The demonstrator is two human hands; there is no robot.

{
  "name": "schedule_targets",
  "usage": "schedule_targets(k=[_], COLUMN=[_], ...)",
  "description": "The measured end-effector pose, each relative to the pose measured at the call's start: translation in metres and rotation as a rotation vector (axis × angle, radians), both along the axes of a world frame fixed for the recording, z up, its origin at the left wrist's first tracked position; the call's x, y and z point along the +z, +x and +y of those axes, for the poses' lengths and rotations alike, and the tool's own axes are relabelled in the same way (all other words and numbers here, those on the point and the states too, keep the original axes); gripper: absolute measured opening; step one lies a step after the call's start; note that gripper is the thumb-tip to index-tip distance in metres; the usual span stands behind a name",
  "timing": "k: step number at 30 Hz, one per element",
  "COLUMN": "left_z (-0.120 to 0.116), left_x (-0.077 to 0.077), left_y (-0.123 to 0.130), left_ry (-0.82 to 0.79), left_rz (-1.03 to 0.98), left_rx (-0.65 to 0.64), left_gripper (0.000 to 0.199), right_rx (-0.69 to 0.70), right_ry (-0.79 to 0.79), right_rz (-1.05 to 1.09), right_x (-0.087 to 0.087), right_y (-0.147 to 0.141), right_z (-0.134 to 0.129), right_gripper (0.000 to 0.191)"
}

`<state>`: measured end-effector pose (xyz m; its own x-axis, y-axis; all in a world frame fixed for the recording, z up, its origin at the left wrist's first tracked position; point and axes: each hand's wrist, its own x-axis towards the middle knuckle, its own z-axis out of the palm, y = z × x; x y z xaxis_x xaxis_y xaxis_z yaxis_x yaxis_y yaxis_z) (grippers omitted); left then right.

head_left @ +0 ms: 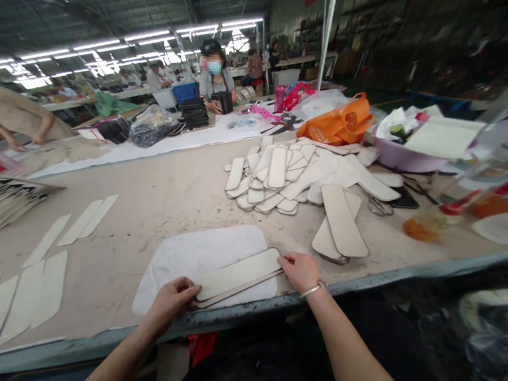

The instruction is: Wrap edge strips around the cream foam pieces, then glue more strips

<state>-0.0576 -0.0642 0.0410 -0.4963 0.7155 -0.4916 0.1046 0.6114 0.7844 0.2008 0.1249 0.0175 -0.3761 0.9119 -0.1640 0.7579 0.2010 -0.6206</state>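
My left hand (177, 296) pinches the near left end of a long cream panel (242, 275) with rounded corners and a dark edge. At its far right end, my right hand (299, 270), with a bracelet on the wrist, grips the same panel between thumb and fingers. A second layer shows under its front edge. Beneath it lies a white cloth (214, 243) at the table's front. Close beyond my right hand, a few similar panels (344, 222) lie crossed, and a large heap of them (278, 169) spreads further back.
Cream strips (26, 295) lie in rows on the left of the table (156, 194). An orange bag (340, 124), a purple basin (410, 157), scissors (380, 207) and a bottle of amber liquid (426, 223) stand at the right. A masked co-worker (216, 83) handles dark pieces across the table.
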Motion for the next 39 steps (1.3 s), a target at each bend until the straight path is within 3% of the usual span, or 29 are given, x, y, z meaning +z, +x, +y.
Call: schedule_targets(k=[8, 14, 18, 23, 30, 34, 39], left_z=[-0.002, -0.005, -0.007, -0.019, -0.043, -0.042, -0.040], left_x=[-0.009, -0.017, -0.016, -0.018, -0.021, -0.023, -0.027], left_y=[-0.006, -0.007, -0.006, -0.004, -0.014, -0.023, -0.027], left_ry=[0.042, 0.095, 0.136, 0.199, 0.477, 0.520, 0.534], left_rz=[0.367, 0.326, 0.299, 0.455, 0.728, 0.849, 0.912], left_rx=[-0.146, -0.098, -0.141, -0.211, -0.490, -0.680, -0.749], left_gripper=[0.021, 0.022, 0.024, 0.023, 0.026, 0.027, 0.031], right_rx=[0.019, 0.027, 0.035, 0.038, 0.054, 0.054, 0.040], right_ry=[-0.001, -0.021, -0.013, -0.013, -0.018, -0.007, -0.021], right_rz=[-0.100, -0.125, -0.145, -0.178, -0.185, -0.175, -0.178], right_x=[0.001, 0.000, 0.000, -0.001, -0.002, -0.001, 0.000], right_y=[-0.001, -0.002, -0.002, -0.002, -0.002, -0.002, -0.004], right_z=[0.002, 0.003, 0.004, 0.004, 0.005, 0.004, 0.004], right_gripper=[0.030, 0.031, 0.032, 0.032, 0.034, 0.034, 0.030])
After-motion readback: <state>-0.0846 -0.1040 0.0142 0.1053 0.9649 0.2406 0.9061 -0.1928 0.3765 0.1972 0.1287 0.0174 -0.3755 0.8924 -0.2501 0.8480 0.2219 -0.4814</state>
